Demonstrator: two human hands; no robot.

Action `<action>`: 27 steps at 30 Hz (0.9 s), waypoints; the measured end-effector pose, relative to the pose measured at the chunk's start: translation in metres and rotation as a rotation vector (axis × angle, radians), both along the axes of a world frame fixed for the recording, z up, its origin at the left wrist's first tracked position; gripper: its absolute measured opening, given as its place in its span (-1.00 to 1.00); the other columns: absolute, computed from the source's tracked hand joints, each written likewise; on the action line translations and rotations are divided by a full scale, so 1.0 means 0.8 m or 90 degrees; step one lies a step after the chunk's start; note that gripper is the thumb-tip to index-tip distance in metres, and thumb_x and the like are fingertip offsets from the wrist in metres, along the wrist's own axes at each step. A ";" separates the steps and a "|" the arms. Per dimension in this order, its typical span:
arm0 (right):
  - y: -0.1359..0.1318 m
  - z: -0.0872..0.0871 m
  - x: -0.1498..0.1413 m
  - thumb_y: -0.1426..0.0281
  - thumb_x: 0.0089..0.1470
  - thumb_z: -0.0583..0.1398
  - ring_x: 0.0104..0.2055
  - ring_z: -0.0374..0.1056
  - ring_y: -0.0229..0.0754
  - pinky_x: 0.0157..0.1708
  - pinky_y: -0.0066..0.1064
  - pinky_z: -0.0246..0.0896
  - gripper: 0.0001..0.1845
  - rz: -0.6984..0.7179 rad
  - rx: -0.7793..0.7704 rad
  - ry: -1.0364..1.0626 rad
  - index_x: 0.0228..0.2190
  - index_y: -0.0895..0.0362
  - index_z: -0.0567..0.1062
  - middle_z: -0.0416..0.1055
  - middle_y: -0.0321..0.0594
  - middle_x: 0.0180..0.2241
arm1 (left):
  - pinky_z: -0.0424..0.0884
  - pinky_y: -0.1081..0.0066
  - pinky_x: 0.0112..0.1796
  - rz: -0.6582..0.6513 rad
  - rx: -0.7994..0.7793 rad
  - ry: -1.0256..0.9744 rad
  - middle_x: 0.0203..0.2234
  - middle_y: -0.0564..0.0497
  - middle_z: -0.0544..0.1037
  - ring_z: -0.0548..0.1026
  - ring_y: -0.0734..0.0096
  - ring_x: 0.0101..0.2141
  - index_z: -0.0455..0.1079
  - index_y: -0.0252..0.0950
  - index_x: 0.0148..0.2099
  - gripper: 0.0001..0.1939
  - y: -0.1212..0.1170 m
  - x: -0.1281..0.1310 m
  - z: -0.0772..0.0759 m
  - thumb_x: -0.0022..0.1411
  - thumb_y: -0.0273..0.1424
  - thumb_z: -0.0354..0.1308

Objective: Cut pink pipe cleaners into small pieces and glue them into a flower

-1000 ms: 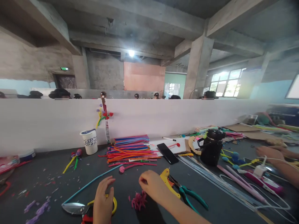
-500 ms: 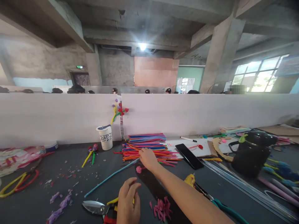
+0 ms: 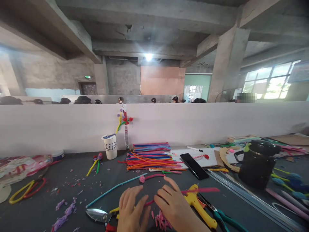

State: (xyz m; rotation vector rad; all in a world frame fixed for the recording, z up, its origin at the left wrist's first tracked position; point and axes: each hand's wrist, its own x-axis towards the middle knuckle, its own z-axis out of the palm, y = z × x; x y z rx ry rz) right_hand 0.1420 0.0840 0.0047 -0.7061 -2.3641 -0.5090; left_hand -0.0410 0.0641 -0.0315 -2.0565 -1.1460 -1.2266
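Note:
My right hand (image 3: 170, 201) is closed round a pinkish-red pipe cleaner (image 3: 205, 190), its index finger sticking out. The stem's far part is blurred to the right, and a short end (image 3: 149, 202) shows toward my left hand (image 3: 131, 204). That left hand is half curled with thumb and fingers apart, nothing visible in it. Just beyond both hands lies a pink pipe-cleaner flower (image 3: 142, 179) on a red stem. A blue pipe cleaner (image 3: 116, 187) lies slantwise to the left. Below the hands are short pink cut pieces (image 3: 161, 221).
Bundled pipe cleaners (image 3: 149, 159) lie at the back, beside a phone (image 3: 194, 166). Shears (image 3: 98, 215) are at left front; a yellow glue gun (image 3: 198, 206) and teal-handled pliers (image 3: 224, 216) are at right. A white cup (image 3: 109, 148) and black jug (image 3: 257, 166) stand farther back.
My right hand has come back from the pipe-cleaner pile toward me and now holds a pinkish-red pipe cleaner. The left hand stays close to its place. The view has tilted up slightly.

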 end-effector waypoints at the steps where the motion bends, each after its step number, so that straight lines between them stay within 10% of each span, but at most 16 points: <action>1: -0.002 0.000 0.000 0.58 0.10 -0.04 -0.42 0.15 -0.26 0.05 -0.06 -0.13 -0.78 0.008 0.003 0.013 -0.41 0.13 0.35 0.28 -0.31 -0.48 | 0.31 0.21 -0.16 -0.031 -0.006 0.040 -0.28 -0.03 0.52 0.47 0.27 -0.26 0.36 -0.15 -0.16 -0.76 0.001 0.002 -0.002 0.08 -0.48 0.09; 5: -0.004 -0.003 -0.009 0.54 0.17 -0.11 -0.44 0.15 -0.28 0.08 -0.10 -0.16 -0.71 0.030 0.031 0.071 -0.42 0.12 0.36 0.30 -0.34 -0.51 | 0.31 0.28 -0.19 -0.057 -0.037 -0.003 -0.61 0.11 0.46 0.44 0.46 -0.55 0.33 -0.23 -0.32 -0.80 0.012 0.013 -0.023 0.16 -0.56 -0.08; 13: 0.001 -0.022 0.007 0.54 0.15 -0.06 -0.47 0.17 -0.27 0.03 -0.24 -0.02 -0.71 0.012 0.060 0.061 -0.43 0.07 0.40 0.26 -0.35 -0.57 | 0.33 0.33 -0.19 -0.096 -0.160 -0.029 -0.65 0.11 0.42 0.43 0.42 -0.57 0.38 -0.17 -0.45 -0.75 0.012 0.010 -0.022 0.18 -0.42 -0.08; 22: 0.049 0.001 0.082 0.56 0.12 -0.03 -0.39 0.22 -0.15 -0.15 -0.18 0.07 -0.74 -0.186 0.110 0.237 -0.38 0.09 0.43 0.34 -0.23 -0.50 | 0.29 0.46 -0.65 0.094 -0.272 -0.338 -0.76 0.06 0.37 0.37 0.36 -0.70 0.25 -0.24 -0.59 -0.52 0.013 -0.047 0.002 0.19 -0.09 -0.23; 25: 0.042 -0.005 0.068 0.53 0.09 0.02 -0.41 0.19 -0.18 -0.15 -0.22 0.09 -0.79 -0.175 0.100 0.214 -0.41 0.08 0.43 0.29 -0.30 -0.54 | 0.32 0.40 -0.58 0.175 -0.399 -0.446 -0.76 0.08 0.33 0.38 0.31 -0.65 0.22 -0.22 -0.62 -0.58 0.023 -0.068 -0.007 0.07 -0.04 -0.10; 27: 0.034 -0.012 0.051 0.54 0.06 0.06 -0.41 0.18 -0.22 -0.05 -0.20 0.02 -0.82 -0.147 0.086 0.181 -0.41 0.07 0.42 0.27 -0.35 -0.55 | 0.40 0.27 -0.40 0.203 -0.309 -0.428 -0.55 0.00 0.46 0.47 0.17 -0.45 0.36 -0.23 -0.41 -0.66 0.030 -0.079 -0.013 -0.01 -0.07 -0.03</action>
